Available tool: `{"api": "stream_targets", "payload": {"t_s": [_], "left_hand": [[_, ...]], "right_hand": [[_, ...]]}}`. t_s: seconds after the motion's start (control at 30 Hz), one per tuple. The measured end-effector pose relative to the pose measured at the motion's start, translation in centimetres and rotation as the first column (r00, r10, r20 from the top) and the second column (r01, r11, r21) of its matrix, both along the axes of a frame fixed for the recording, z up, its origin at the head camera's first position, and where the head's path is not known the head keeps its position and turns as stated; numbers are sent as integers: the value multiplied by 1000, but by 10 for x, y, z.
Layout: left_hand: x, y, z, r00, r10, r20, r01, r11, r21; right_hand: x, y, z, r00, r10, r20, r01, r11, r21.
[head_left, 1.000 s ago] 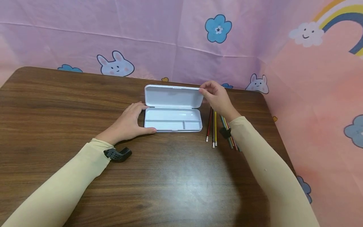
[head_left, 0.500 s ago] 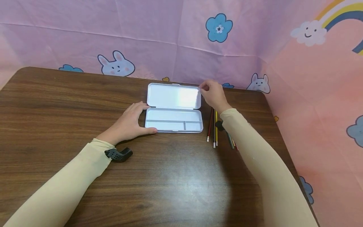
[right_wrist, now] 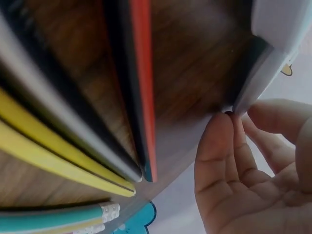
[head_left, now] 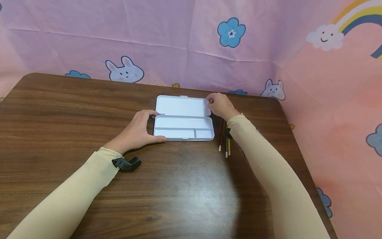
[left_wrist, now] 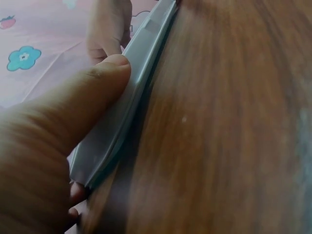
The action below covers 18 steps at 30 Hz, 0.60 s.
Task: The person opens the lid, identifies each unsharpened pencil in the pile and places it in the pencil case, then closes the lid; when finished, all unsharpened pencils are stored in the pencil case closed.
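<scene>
A white pencil case point(head_left: 176, 121) lies unfolded on the table, its lid point(head_left: 182, 106) laid back toward the wall. Its base has one long compartment at the back and two smaller ones in front. My left hand point(head_left: 134, 131) grips the left end of the base, the thumb along the front side and the fingers behind. In the left wrist view that thumb presses on the case's side point(left_wrist: 131, 83). My right hand point(head_left: 221, 105) pinches the lid's right end; the right wrist view shows thumb and fingertips at the lid's edge point(right_wrist: 261, 78).
Several pencils lie right of the case, among them a red pencil point(head_left: 222, 136) and yellow ones point(right_wrist: 63, 161), partly under my right forearm. A teal pencil point(right_wrist: 53, 218) with a white eraser end shows in the right wrist view. A patterned cloth point(head_left: 167, 30) hangs behind the table point(head_left: 134, 199).
The lid has swung back from nearly upright to lying almost flat behind the base. My right hand has gone down and slightly left with it. My left hand keeps its grip on the base.
</scene>
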<state>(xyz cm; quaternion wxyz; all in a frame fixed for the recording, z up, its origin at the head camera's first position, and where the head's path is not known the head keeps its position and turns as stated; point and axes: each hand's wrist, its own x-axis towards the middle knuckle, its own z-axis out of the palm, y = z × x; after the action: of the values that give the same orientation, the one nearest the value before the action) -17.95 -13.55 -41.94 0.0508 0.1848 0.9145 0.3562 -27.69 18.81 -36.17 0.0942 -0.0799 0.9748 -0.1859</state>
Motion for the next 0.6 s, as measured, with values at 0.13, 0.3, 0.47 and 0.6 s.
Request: {"api": "stream_targets", "payload": {"t_s": [0.13,0.3,0.47,0.6], "left_hand": [[1,0,0,1000,-1,-1,1,1000,1],[0,3,0,1000,-7,1,7,1000,0],[-2,3,-2,1000,-14,-13,14,1000,4],[-2,0,-2,1000,-11,-21,11,1000,-2]], "right_hand": [[4,3,6,1000,29,1,-29,998,-47],[22,28,22,996,59,-68,-69,985,-158],[48,71,33,992,37,-121,-55,988,-146],[71,102,34,996,-1,-90,-9,994,-106]]}}
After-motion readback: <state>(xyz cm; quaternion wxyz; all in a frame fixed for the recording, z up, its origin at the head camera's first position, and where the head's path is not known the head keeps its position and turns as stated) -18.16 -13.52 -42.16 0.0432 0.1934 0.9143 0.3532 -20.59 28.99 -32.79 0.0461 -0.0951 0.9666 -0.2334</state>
